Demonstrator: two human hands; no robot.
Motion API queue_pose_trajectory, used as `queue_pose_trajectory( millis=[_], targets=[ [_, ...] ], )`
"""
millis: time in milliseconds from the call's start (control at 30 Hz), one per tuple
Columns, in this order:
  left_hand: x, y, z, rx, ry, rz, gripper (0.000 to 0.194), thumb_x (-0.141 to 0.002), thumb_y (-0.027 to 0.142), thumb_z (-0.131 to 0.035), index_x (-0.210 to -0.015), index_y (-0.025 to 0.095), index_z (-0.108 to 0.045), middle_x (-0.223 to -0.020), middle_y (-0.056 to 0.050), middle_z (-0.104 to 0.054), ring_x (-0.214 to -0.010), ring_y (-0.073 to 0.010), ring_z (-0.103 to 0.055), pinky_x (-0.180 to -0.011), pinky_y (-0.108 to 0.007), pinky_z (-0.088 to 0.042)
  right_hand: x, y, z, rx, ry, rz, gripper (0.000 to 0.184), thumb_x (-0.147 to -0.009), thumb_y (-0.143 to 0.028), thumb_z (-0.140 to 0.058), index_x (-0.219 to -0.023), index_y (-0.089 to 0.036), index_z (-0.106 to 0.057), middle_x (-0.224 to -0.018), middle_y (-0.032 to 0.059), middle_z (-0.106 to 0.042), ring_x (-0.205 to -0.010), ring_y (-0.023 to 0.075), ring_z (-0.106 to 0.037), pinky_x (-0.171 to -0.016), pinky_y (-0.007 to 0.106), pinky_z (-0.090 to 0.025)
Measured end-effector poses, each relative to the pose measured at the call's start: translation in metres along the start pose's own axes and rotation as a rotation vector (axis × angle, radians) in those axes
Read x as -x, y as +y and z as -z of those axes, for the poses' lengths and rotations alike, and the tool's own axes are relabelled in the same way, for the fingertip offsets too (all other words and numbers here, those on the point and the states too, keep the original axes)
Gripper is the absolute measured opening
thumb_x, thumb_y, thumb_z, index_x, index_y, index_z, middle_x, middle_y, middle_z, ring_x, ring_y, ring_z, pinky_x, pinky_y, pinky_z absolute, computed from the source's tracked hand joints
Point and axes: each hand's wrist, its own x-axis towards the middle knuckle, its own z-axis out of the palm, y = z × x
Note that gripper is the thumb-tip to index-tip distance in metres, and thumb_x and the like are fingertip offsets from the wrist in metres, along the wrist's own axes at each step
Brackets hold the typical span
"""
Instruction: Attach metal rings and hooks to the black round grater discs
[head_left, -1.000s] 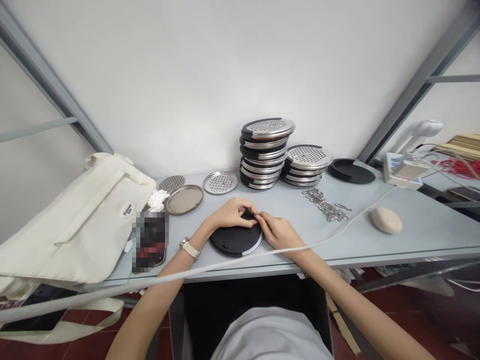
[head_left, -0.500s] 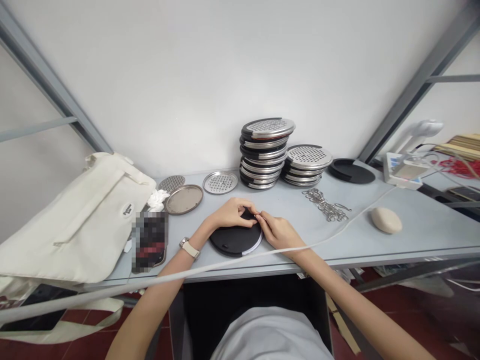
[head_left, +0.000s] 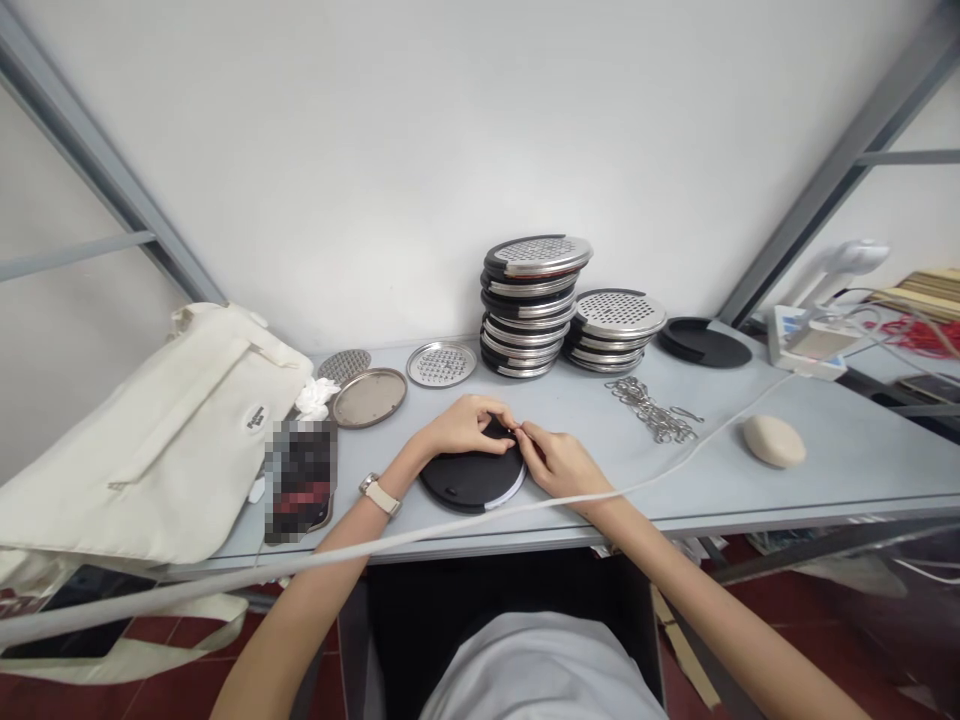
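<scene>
A round black grater holder with a pale strip along its right edge lies near the table's front. My left hand rests over its far side, thumb and fingers curved together onto the rim. Against that same far-right edge, my right hand is closed in a pinch, its fingertips meeting those of the left hand. Whatever is between the right fingertips is too small and covered to make out. To the right lies a heap of small metal hooks.
Behind the hands stand a tall stack of round graters and a shorter stack. Loose metal discs, a phone and a cream bag are at left. A white cable crosses in front of my forearms.
Both hands stay at the holder's far-right edge; only the right fingertips seem to shift slightly. The view itself has moved a tiny amount.
</scene>
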Motion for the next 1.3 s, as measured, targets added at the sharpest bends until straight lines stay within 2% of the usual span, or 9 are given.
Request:
queue_pose_trajectory(
  millis=[600, 1300],
  targets=[
    [0.0001, -0.0014, 0.0001, 0.005, 0.01, 0.006, 0.018, -0.064, 0.019, -0.064, -0.081, 0.012, -0.063, -0.062, 0.005, -0.049, -0.048, -0.0041, -0.026, -0.046, -0.019, -0.021, 0.001, -0.0014, -0.0001, -0.045, -0.001, 0.028, 0.027, -0.094, -0.029, -0.032, -0.098, -0.019, -0.057, -0.073, 0.0042, -0.068, -0.059, 0.0158, -0.062, -0.054, 0.023, -0.032],
    [0.0005, -0.0002, 0.0003, 0.006, 0.012, 0.013, 0.02, -0.064, 0.021, -0.065, -0.082, 0.012, -0.065, -0.06, 0.006, -0.049, -0.048, -0.0038, -0.025, -0.045, -0.019, -0.02, 0.0016, -0.0012, -0.0014, -0.024, 0.024, 0.038, 0.027, -0.095, -0.029, -0.031, -0.094, -0.017, -0.056, -0.072, 0.0047, -0.068, -0.06, 0.0164, -0.063, -0.054, 0.023, -0.032]
  ],
)
